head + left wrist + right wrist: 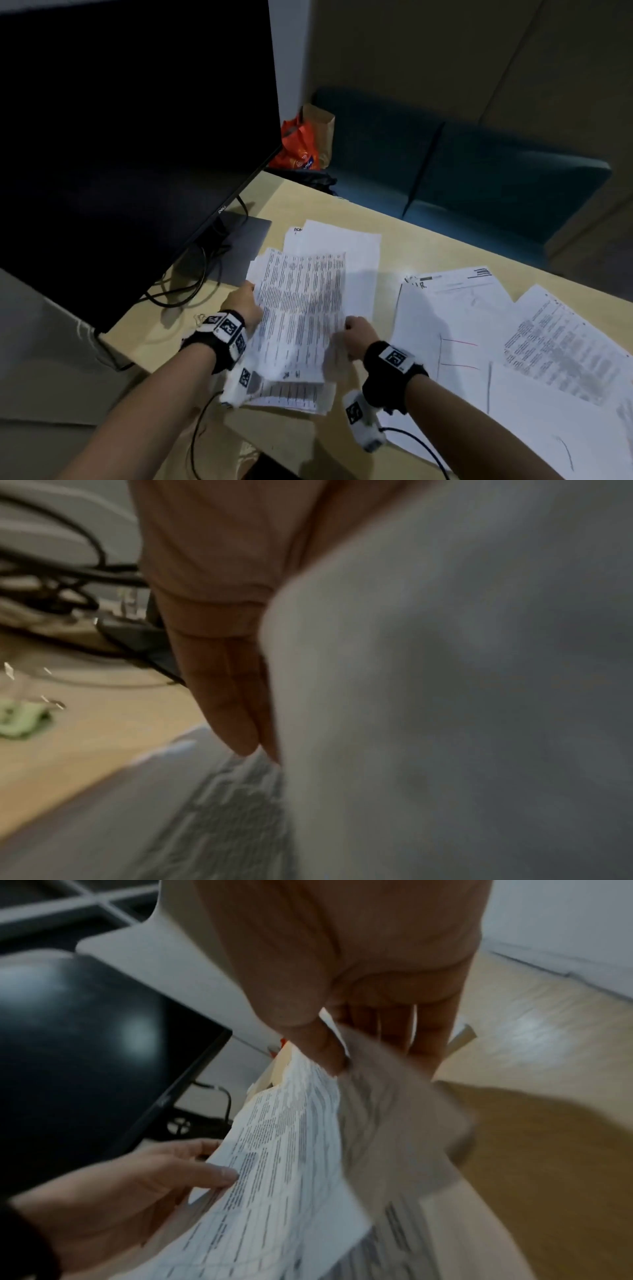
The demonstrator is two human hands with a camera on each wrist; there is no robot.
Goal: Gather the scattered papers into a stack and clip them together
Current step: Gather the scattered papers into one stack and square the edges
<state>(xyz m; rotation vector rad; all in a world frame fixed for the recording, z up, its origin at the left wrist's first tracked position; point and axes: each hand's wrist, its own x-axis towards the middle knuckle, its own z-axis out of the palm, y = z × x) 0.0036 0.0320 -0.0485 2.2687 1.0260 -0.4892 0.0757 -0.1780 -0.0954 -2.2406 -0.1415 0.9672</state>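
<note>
A sheaf of printed papers (301,308) is held tilted above the wooden table (404,240), between both hands. My left hand (245,305) pinches its left edge, thumb on top (222,1172) and straight fingers (232,696) along the back. The right hand (356,334) grips the lower right edge between thumb and fingers (342,1053). More sheets (342,240) lie under and behind the sheaf. Loose papers (462,308) are spread over the table's right side (565,342). A small metal clip (199,318) lies on the table by my left wrist.
A large dark monitor (120,137) stands at the left on a grey base (239,246), with black cables (185,291) beneath it. An orange bag (298,147) and a teal seat (479,178) lie beyond the table's far edge. Something green (20,721) sits near the cables.
</note>
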